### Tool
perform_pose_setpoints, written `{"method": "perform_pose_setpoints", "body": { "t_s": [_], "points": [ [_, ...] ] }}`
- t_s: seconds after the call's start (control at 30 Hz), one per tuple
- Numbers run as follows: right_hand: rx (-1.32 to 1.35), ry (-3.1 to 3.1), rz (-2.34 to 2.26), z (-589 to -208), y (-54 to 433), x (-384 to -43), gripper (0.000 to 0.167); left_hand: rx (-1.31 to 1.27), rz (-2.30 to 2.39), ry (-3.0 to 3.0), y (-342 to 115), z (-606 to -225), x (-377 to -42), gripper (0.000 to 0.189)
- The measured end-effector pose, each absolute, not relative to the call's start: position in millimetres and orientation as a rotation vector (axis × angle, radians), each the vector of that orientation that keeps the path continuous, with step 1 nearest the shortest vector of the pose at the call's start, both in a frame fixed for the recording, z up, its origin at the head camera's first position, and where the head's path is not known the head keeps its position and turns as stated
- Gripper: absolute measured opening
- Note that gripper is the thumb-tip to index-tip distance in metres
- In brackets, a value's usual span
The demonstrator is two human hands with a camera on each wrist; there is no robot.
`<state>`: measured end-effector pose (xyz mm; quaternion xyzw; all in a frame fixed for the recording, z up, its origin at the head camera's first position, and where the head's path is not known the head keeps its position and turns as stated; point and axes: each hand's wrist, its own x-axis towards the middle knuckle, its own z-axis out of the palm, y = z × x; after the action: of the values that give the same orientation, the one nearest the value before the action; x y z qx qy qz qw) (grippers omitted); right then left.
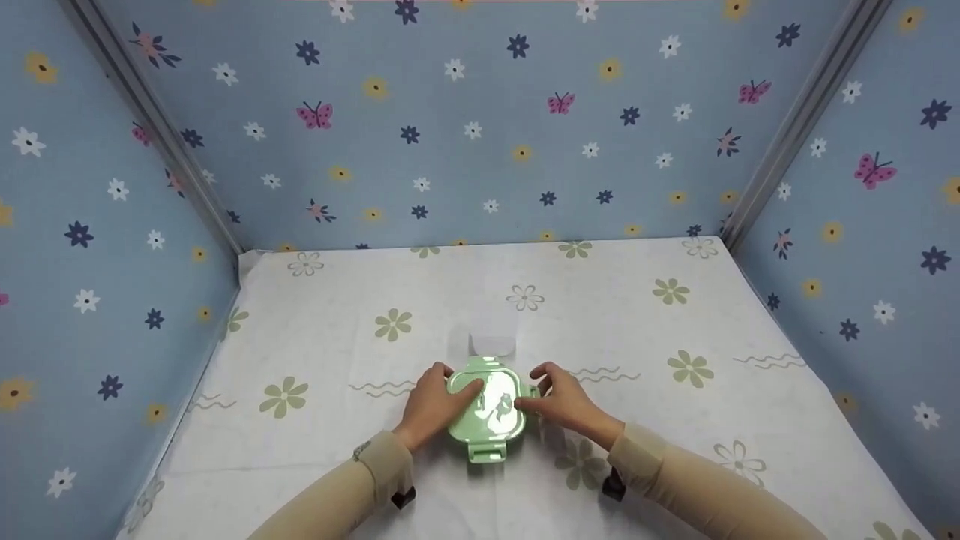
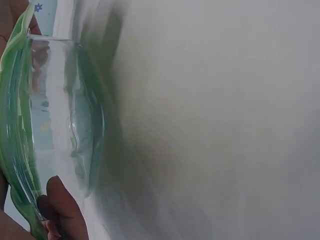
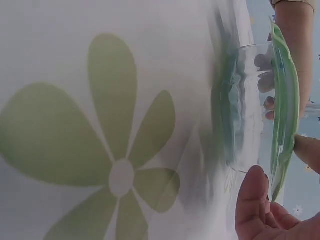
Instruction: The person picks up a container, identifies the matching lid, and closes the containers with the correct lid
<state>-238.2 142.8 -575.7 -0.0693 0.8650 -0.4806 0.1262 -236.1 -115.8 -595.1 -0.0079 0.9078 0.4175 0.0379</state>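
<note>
A food container with a light green lid (image 1: pixel 487 420) and a clear body (image 2: pixel 60 120) sits on the table between both hands. Its front latch flap (image 1: pixel 487 453) sticks outward, as does the far flap (image 1: pixel 483 361). My left hand (image 1: pixel 435 401) grips the left side, thumb lying over the lid's top and fingers around the edge. At the right side, my right hand (image 1: pixel 564 401) has its thumb on the lid's rim and fingers curled by the right flap (image 1: pixel 532 391). In the right wrist view, the right fingers (image 3: pixel 252 195) bend beneath the lid's edge.
Just behind the container stands a small whitish, see-through object (image 1: pixel 492 343); its kind is unclear. A white cloth with green flowers covers the table (image 1: pixel 300 330). Blue patterned walls (image 1: pixel 465 120) enclose the back and both sides.
</note>
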Motion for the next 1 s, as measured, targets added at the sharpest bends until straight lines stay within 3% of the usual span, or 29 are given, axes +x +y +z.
{"method": "perform_pose_setpoints", "body": {
  "t_s": [0.37, 1.0],
  "points": [
    [-0.186, 2.682, -1.259, -572, 144, -233, 0.047, 0.026, 1.269, 2.812, -118, -596, -246, 0.067],
    [-0.158, 2.553, -1.279, -577, 138, -232, 0.053, 0.047, 1.323, 2.754, -119, -600, -248, 0.059]
  ]
}}
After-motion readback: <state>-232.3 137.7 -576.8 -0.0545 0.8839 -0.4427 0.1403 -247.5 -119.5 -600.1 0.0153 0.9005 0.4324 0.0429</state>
